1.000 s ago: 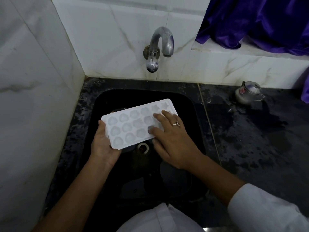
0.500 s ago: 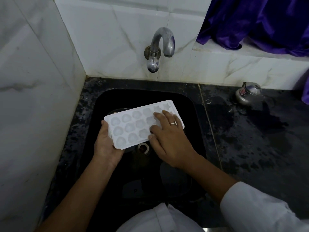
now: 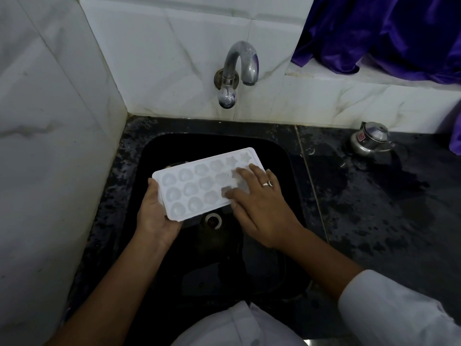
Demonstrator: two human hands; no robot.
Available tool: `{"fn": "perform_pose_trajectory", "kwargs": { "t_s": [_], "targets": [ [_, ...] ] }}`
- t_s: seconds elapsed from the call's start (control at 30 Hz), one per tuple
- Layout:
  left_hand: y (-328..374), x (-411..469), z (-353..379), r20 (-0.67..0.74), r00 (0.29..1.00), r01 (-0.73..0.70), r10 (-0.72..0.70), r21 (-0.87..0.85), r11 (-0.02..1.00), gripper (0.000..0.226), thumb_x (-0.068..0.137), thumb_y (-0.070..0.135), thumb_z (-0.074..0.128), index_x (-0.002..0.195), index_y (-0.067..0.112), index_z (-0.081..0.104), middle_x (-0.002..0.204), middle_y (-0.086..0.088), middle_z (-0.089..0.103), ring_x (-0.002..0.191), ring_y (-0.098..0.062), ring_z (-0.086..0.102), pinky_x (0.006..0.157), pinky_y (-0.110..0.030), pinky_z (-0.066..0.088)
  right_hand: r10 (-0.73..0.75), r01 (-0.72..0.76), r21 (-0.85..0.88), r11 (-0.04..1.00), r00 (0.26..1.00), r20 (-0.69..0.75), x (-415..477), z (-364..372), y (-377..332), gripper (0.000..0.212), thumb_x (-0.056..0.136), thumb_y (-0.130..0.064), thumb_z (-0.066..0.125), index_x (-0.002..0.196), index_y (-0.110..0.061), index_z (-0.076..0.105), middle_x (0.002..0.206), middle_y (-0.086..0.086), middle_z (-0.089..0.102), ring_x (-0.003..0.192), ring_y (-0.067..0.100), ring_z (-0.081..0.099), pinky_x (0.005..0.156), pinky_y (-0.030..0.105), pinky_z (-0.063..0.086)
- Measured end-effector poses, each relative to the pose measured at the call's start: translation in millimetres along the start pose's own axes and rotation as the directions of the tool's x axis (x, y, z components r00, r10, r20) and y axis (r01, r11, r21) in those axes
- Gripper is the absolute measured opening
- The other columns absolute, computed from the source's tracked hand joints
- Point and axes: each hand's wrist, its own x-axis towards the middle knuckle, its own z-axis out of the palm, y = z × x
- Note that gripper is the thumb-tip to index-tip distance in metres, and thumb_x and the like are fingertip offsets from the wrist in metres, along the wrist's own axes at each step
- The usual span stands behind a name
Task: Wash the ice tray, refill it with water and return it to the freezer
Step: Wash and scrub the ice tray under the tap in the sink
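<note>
A white ice tray with rows of moulded cells is held level over the black sink. My left hand grips its near-left corner from below, thumb on the left rim. My right hand, a ring on one finger, lies flat on the tray's right half with its fingers straight across the cells. The metal tap juts from the wall behind the sink, and no water runs from it.
The sink drain shows just below the tray. White marble walls close in at the left and back. A small metal pot sits on the dark wet counter at the right. Purple cloth hangs over the ledge.
The tray and both hands have shifted slightly to the right over the sink. My right fingers have slid a little farther along the tray's right cells.
</note>
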Motion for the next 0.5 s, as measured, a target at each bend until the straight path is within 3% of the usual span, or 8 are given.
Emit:
{"fn": "perform_pose_trajectory", "kwargs": {
  "t_s": [0.13, 0.27, 0.37, 0.5],
  "targets": [
    [-7.0, -3.9, 8.0, 0.011, 1.0, 0.003, -0.003, 0.0, 1.0, 0.06, 0.109, 0.057, 0.027, 0.131, 0.016, 0.065, 0.125, -0.013, 0.075, 0.103, -0.03, 0.077, 0.071, -0.044, 0.065, 0.016, -0.016, 0.026, 1.0, 1.0, -0.002, 4.7, 3.8, -11.6, 0.038, 0.105, -0.042, 0.035, 0.122, -0.02, 0.061, 0.16, 0.014, 0.037, 0.153, 0.037, 0.023, 0.122, 0.062, 0.019],
    [-2.3, -3.8, 1.4, 0.002, 1.0, -0.011, 0.011, 0.019, 1.0, 0.061, 0.11, 0.057, 0.025, 0.132, 0.017, 0.066, 0.13, -0.012, 0.073, 0.109, -0.03, 0.075, 0.074, -0.044, 0.065, -0.055, 0.055, -0.03, 0.998, 0.998, 0.015, -5.1, 4.7, -2.5, 0.042, 0.105, -0.043, 0.036, 0.138, -0.024, 0.054, 0.163, 0.013, 0.031, 0.155, 0.036, 0.019, 0.124, 0.06, 0.016],
    [-6.5, -6.4, 2.2, 0.023, 1.0, -0.01, 0.01, 0.027, 1.0, 0.061, 0.109, 0.057, 0.026, 0.138, 0.017, 0.062, 0.134, -0.011, 0.071, 0.114, -0.03, 0.073, 0.077, -0.044, 0.065, 0.003, -0.003, 0.002, 1.0, 1.0, -0.012, -3.9, -0.6, 3.2, 0.037, 0.105, -0.042, 0.036, 0.132, -0.029, 0.058, 0.164, 0.014, 0.031, 0.155, 0.038, 0.02, 0.122, 0.061, 0.017],
    [-11.3, -9.8, 10.8, 0.023, 0.999, -0.038, 0.038, 0.031, 0.999, 0.063, 0.109, 0.057, 0.025, 0.129, 0.016, 0.07, 0.128, -0.012, 0.074, 0.107, -0.029, 0.076, 0.076, -0.043, 0.065, -0.022, 0.022, 0.01, 1.0, 1.0, 0.006, -2.9, 4.1, -7.2, 0.039, 0.105, -0.043, 0.037, 0.128, -0.019, 0.058, 0.164, 0.016, 0.03, 0.155, 0.037, 0.02, 0.122, 0.061, 0.018]
  ]
}}
